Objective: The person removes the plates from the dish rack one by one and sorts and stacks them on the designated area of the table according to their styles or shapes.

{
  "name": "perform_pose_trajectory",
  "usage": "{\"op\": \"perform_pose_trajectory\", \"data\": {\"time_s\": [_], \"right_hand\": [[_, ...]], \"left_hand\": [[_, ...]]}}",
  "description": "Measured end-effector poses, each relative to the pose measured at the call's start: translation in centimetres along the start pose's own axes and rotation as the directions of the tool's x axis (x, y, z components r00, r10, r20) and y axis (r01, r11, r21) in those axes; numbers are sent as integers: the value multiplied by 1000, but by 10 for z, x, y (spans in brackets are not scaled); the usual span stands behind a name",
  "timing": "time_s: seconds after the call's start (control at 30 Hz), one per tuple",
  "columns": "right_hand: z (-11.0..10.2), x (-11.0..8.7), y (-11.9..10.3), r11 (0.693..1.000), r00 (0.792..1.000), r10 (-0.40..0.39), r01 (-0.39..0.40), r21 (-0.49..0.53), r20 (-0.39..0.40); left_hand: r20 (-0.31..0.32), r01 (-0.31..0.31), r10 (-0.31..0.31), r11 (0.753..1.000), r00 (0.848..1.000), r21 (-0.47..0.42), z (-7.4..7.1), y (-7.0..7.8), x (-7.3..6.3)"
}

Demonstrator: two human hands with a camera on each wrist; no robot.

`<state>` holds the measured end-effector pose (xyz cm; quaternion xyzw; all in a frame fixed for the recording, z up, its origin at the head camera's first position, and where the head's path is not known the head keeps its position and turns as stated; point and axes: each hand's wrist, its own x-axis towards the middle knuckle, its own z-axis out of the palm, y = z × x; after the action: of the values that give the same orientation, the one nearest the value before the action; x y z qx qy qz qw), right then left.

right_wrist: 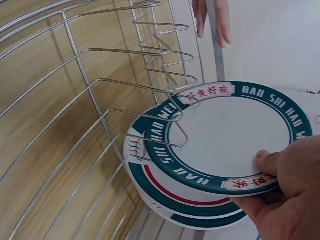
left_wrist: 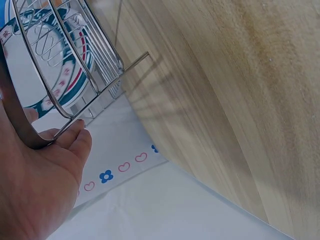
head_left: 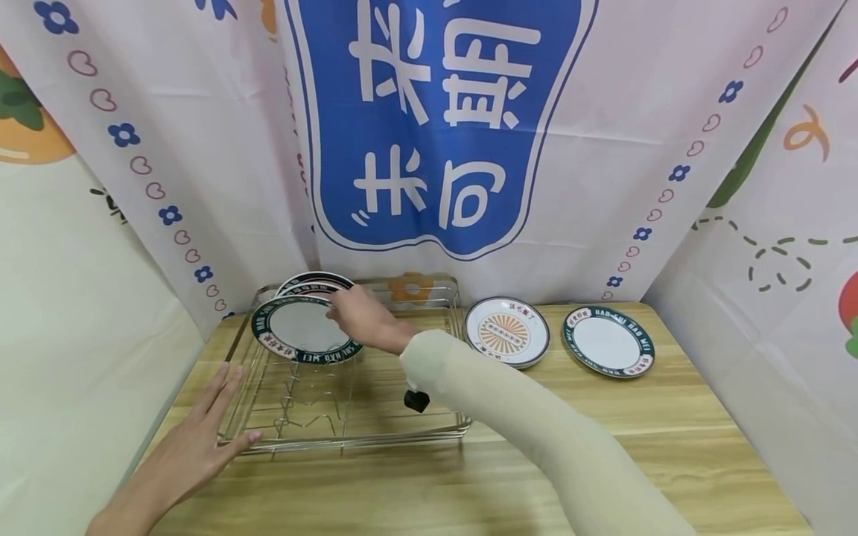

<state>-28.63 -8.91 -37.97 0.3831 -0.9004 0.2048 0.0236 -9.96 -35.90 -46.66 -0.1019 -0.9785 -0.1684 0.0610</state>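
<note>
My right hand [head_left: 365, 318] pinches the right edge of a white plate with a green lettered rim [head_left: 307, 327]. In the right wrist view the thumb lies on this plate's face [right_wrist: 230, 137], with fingers beneath. The plate leans among the wire prongs of a metal dish rack [head_left: 348, 443]. Behind it stand more plates [head_left: 315, 277]; one with a red ring and green band [right_wrist: 185, 200] shows in the right wrist view. My left hand [head_left: 191, 439] rests at the rack's front left corner, fingers extended along its outside and thumb over the rim.
Right of the rack lie a plate with an orange sunburst pattern [head_left: 506, 332], stacked on another, and a green-rimmed plate [head_left: 608, 342]. A black object [head_left: 416, 401] shows under the right sleeve. Printed cloth [head_left: 583, 223] hangs behind the wooden table [head_left: 570, 461].
</note>
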Motion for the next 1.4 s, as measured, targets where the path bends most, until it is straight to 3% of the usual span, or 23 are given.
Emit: {"op": "perform_pose_trajectory", "data": {"time_s": [0.3, 0.6, 0.93, 1.07, 1.4], "right_hand": [[-25, -13, 4, 997, 991, 5, 6, 79, -136], [-59, -36, 14, 984, 977, 31, 7, 177, -211], [-106, -67, 34, 988, 944, 50, 1, 152, -325], [-123, -82, 47, 986, 937, 94, -42, 158, -336], [-158, -127, 86, 985, 894, 171, -140, 106, -414]], "left_hand": [[3, 0, 0, 1000, 1000, 4, 0, 1, 0], [15, 4, -4, 1000, 1000, 13, 1, 2, 1], [19, -1, 0, 1000, 1000, 7, 0, 0, 1], [12, -15, 15, 1000, 1000, 5, 1, 0, 1], [14, -14, 14, 1000, 1000, 3, 0, 0, 2]]}}
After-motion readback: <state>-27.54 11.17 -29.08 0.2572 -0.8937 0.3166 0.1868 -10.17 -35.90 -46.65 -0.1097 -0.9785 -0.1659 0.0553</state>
